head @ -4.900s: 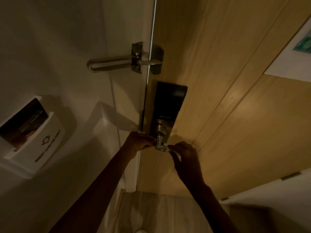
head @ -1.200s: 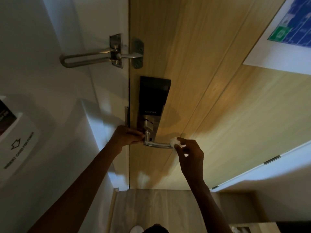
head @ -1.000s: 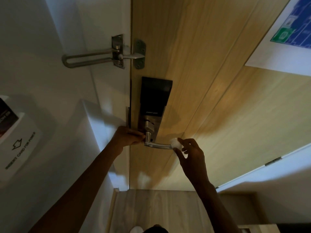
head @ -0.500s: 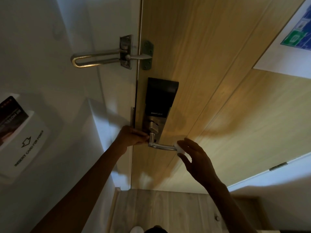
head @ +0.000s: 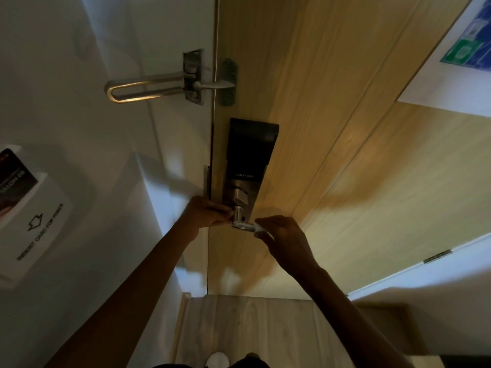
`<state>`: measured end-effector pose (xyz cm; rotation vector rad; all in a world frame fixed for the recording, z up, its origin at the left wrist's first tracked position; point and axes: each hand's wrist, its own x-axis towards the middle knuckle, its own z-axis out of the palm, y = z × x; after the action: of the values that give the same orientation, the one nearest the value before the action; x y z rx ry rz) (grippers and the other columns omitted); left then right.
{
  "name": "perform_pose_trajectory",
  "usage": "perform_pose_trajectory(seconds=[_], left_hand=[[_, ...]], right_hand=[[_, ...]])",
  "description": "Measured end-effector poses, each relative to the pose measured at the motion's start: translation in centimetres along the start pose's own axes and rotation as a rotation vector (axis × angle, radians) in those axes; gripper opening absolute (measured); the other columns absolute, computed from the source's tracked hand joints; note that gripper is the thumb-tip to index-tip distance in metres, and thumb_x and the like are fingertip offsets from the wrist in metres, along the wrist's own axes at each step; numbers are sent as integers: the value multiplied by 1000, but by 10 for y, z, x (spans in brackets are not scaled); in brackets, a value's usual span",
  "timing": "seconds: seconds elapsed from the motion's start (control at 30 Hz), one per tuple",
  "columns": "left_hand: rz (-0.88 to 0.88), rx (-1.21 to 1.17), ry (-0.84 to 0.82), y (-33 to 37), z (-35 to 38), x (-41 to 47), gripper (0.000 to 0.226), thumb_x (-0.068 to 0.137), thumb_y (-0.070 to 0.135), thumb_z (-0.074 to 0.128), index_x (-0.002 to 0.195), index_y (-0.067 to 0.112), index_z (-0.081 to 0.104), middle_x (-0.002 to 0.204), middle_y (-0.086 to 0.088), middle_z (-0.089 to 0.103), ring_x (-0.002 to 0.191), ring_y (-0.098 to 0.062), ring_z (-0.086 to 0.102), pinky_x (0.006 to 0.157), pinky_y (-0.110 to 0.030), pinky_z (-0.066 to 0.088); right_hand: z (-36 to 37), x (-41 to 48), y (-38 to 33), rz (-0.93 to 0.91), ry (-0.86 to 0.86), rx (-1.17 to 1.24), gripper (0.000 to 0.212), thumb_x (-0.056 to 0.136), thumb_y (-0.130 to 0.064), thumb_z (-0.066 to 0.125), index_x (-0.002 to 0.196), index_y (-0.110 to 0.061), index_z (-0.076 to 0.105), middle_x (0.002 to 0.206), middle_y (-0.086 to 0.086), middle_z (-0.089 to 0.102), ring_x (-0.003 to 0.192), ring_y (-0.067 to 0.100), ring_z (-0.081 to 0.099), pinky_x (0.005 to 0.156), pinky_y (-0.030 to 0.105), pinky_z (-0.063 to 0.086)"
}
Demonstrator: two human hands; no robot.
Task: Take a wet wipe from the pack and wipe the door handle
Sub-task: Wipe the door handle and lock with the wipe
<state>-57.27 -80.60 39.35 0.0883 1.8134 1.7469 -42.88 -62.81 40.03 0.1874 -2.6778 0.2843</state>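
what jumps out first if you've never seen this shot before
Both hands meet at the silver door handle mid-frame: the right hand presses a white wet wipe onto the lever, and the left hand sits at the door's edge beside it. Just above is the black smart lock, and higher still a metal swing latch spans wall and wooden door.

Both bare forearms are extended forward and upward, converging ahead. The left hand (head: pixel 206 212) is curled closed, its fingers bent inward at the front. The right hand (head: pixel 283 235) is held just beside it, palm down, its fingertips (head: pixel 261 224) pinched together and pointed left.
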Motion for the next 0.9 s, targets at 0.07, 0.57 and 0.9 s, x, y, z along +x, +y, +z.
perform_pose_trajectory(seconds=[0.07, 0.57, 0.9], left_hand=[[-8, -13, -2, -1, -1, 1, 23, 71, -7, 75, 93, -5, 70, 81, -11, 74, 69, -17, 74, 63, -21, 59], [51, 161, 160, -4, 1, -4, 23, 68, 15, 84, 82, -1, 75, 80, -18, 74, 76, -28, 73, 65, -30, 61], [601, 597, 389, 5, 1, -13, 22, 72, 32, 80, 78, 11, 76, 68, 2, 74, 57, 2, 64, 58, -2, 43]], right_hand=[[-4, 0, 1, -10, -22, -2, 28, 75, -13, 82, 101, -10, 72, 87, 7, 75, 77, 24, 70, 76, 34, 54], [-10, -6, 24, 80, -158, -19, 15, 87, -21, 70, 101, -19, 68, 83, -1, 72, 74, 19, 63, 84, 37, 46], [-12, -1, 21, 184, -203, 38, 15, 88, -28, 68, 102, -24, 70, 86, -3, 73, 75, 15, 63, 87, 36, 46]])
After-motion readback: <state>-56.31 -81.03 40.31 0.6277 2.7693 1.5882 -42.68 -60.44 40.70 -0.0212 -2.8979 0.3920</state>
